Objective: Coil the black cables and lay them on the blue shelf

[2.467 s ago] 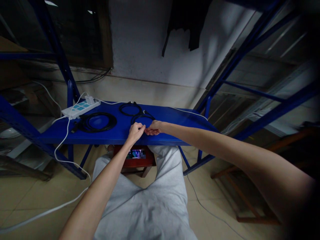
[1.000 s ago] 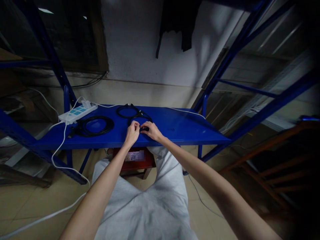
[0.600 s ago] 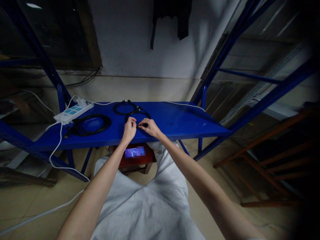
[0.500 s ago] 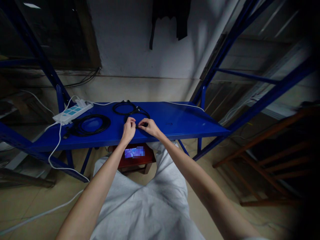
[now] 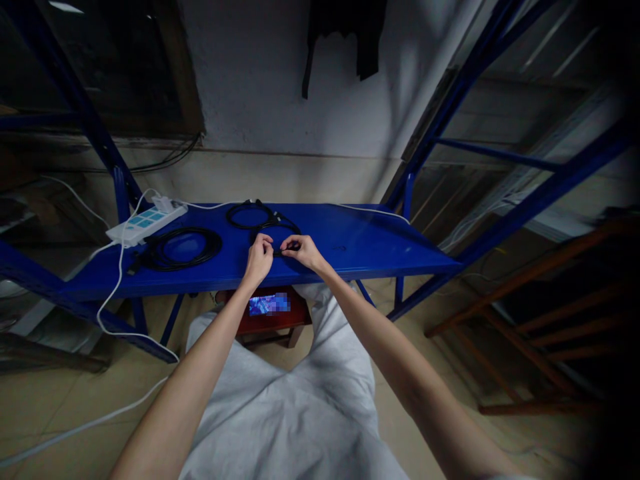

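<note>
Near the front edge of the blue shelf (image 5: 365, 247), my left hand (image 5: 260, 259) pinches a black cable (image 5: 278, 253). A short distance to the right, my right hand (image 5: 304, 251) has its thumb and forefinger closed on the same cable, part of which shows between the hands. Just behind them lies a looped black cable (image 5: 243, 227) with connector ends; I cannot tell whether it joins the held piece. A larger coiled black cable (image 5: 214, 245) rests to the left of my left hand.
A white power strip (image 5: 133, 230) with a plug sits at the shelf's left end, its white cord hanging to the floor. Blue uprights frame both sides. Below stands a small reddish stool (image 5: 295, 319) bearing a lit phone (image 5: 260, 305). A wooden chair (image 5: 500, 320) is at right.
My right hand has shifted slightly right, so the gap between the hands is a little wider. Both hands keep hold of the cable.
</note>
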Available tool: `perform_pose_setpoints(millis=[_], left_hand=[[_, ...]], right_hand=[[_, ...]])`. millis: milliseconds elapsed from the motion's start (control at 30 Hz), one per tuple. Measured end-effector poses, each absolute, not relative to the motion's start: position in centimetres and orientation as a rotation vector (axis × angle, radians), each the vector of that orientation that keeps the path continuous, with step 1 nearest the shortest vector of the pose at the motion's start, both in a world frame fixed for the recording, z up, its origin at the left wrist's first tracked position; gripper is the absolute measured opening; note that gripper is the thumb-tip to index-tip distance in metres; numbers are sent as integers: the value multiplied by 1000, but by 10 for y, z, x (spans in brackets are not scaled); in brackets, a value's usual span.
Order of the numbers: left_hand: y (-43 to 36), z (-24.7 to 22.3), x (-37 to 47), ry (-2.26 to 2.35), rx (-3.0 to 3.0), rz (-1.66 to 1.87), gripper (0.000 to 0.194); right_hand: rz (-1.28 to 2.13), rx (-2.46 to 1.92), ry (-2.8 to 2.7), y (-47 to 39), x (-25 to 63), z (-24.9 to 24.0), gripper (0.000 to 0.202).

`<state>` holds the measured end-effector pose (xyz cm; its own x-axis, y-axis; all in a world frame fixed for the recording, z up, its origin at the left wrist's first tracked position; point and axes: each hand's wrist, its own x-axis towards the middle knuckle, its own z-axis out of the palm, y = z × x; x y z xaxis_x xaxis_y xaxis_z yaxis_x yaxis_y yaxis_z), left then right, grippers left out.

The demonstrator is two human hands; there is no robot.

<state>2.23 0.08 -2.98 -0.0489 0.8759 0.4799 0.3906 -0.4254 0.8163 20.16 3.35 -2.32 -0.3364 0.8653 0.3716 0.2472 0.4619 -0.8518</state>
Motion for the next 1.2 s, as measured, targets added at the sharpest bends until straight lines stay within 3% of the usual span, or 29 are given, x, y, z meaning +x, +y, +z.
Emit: perform_pose_setpoints(millis=[300, 700, 1067, 1200], left_hand=[[3, -32, 22, 1357, 1787, 1483, 16], [4, -34, 21, 1355, 1802, 1470, 17], [8, -35, 15, 1246, 1804, 1445, 19], [9, -36, 12, 1208, 1790, 1426, 32]], right_hand=[[872, -922, -1838, 36, 205, -23, 34], [680, -916, -1959, 35, 204, -27, 7], [714, -939, -2025, 29, 201, -19, 10], [679, -923, -2086, 28, 201, -20, 19]])
